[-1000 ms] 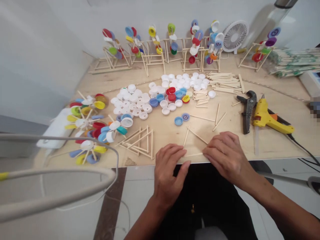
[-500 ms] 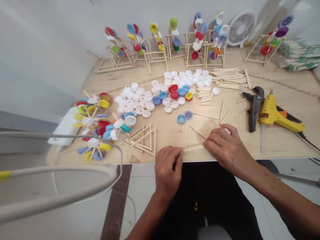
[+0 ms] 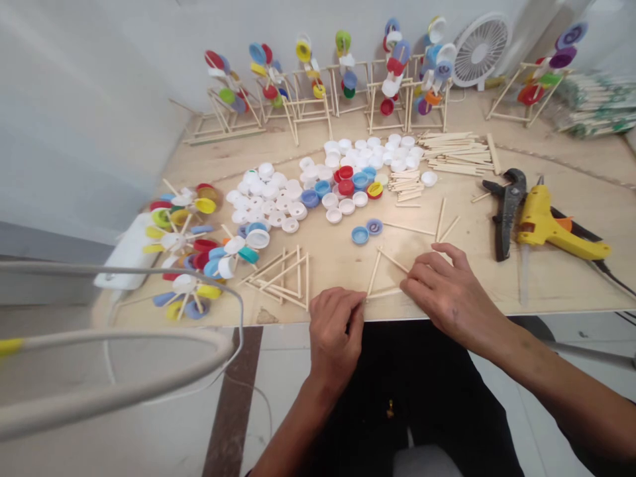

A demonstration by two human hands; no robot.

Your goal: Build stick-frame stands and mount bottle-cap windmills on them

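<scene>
A triangle of thin wooden sticks lies flat near the table's front edge. At its lower left corner is my left hand, its fingers curled together and the tips pinching the stick ends. My right hand has its fingertips closed around the right corner, which they hide. Just above the right hand, several loose wooden sticks lie on the wood. A blue bottle cap and a purple-blue cap rest above the triangle. Left of my left hand are more stick triangles.
White caps and coloured caps cover the middle. Cap pinwheels lie left, others stand on stick frames at the back. A yellow glue gun, black cutter and stick pile are right. A white fan stands behind.
My right hand has shifted slightly left along with the triangle's right corner. My left hand stays at the left corner, nearly still.
</scene>
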